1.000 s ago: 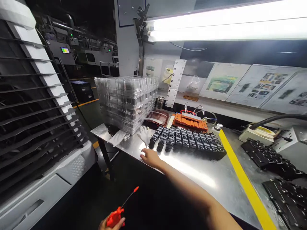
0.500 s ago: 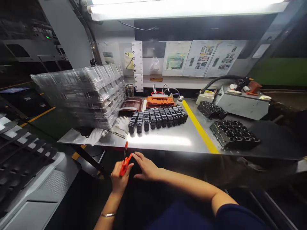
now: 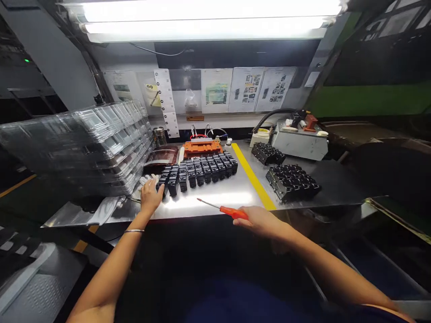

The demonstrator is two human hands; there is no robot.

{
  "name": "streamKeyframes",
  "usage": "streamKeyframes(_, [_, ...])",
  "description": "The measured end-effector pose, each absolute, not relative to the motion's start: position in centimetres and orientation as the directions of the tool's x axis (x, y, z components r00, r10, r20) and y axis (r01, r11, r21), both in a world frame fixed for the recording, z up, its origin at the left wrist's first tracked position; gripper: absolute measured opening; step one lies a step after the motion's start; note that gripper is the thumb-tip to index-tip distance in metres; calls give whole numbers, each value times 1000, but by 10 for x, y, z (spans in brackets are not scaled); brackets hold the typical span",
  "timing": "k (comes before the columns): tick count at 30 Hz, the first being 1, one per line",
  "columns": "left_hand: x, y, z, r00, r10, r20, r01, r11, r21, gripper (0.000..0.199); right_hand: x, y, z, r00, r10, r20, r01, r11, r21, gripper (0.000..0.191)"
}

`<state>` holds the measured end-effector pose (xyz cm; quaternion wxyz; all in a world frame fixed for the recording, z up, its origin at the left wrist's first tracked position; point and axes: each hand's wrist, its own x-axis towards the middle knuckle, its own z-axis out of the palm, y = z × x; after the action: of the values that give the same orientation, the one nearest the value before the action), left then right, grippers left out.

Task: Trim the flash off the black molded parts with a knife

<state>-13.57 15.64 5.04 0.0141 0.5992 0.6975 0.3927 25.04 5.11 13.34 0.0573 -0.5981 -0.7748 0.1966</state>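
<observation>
My right hand point(image 3: 259, 220) grips a screwdriver point(image 3: 233, 212) at the steel bench's point(image 3: 208, 205) front edge — left hand point(image 3: 150, 198) open against black parts point(image 3: 197, 172).

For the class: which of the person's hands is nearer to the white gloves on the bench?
Left. The left hand is right beside the white gloves, while the right hand, gripping an orange-handled screwdriver, is much farther off to their right.

head-worn camera looks forward and down over a steel workbench point(image 3: 215, 202), close by.
</observation>
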Motion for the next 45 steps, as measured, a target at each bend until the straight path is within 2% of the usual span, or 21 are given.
streamKeyframes(3, [-128, 187, 43, -314, 895, 318, 814, 82, 574, 58, 265, 28, 130, -247, 916, -316, 948, 161, -274, 55])
streamKeyframes(7, [-116, 194, 32, -340, 907, 251, 822, 157, 547, 62, 303, 7, 112, -20, 939, -342, 967, -68, -244, 53])
streamKeyframes(12, [-112, 195, 40, -371, 893, 255, 844, 210, 493, 60, 367, -16, 80, 225, 905, -362, 891, -341, -299, 51])
streamKeyframes(17, [-77, 196, 48, -391, 846, 364, 874, 217, 434, 69, 394, -23, 61, 356, 851, -386, 824, -481, -299, 48])
streamKeyframes(19, [-52, 198, 45, -261, 856, 445, 920, 81, 384, 67, 397, -15, 61, 370, 844, -388, 820, -493, -290, 48])
streamKeyframes(21, [-24, 204, 38, 6, 856, 518, 938, -184, 294, 58, 398, -4, 63, 378, 839, -391, 821, -499, -276, 49])
streamKeyframes(23, [3, 217, 31, 253, 813, 524, 889, -409, 206, 49, 401, 11, 64, 382, 831, -403, 820, -506, -266, 48])
streamKeyframes(26, [41, 254, 31, 435, 760, 483, 816, -559, 144, 45, 409, 37, 61, 383, 822, -422, 817, -514, -261, 48])
streamKeyframes(29, [81, 310, 50, 542, 730, 416, 758, -639, 133, 48, 417, 67, 57, 388, 813, -435, 799, -532, -282, 51])
streamKeyframes(32, [125, 365, 70, 626, 755, 196, 738, -654, 165, 57, 422, 98, 63, 376, 803, -463, 778, -545, -314, 55])
streamKeyframes(35, [160, 394, 75, 629, 775, 60, 753, -627, 202, 62, 422, 129, 84, 330, 789, -518, 796, -528, -296, 58])
streamKeyframes(39, [172, 374, 74, 592, 800, -97, 797, -562, 224, 60, 420, 159, 136, 265, 775, -574, 867, -452, -211, 60])
streamKeyframes(45, [160, 313, 93, 606, 769, -205, 793, -564, 230, 64, 435, 169, 213, 99, 808, -581, 932, -279, -231, 61])
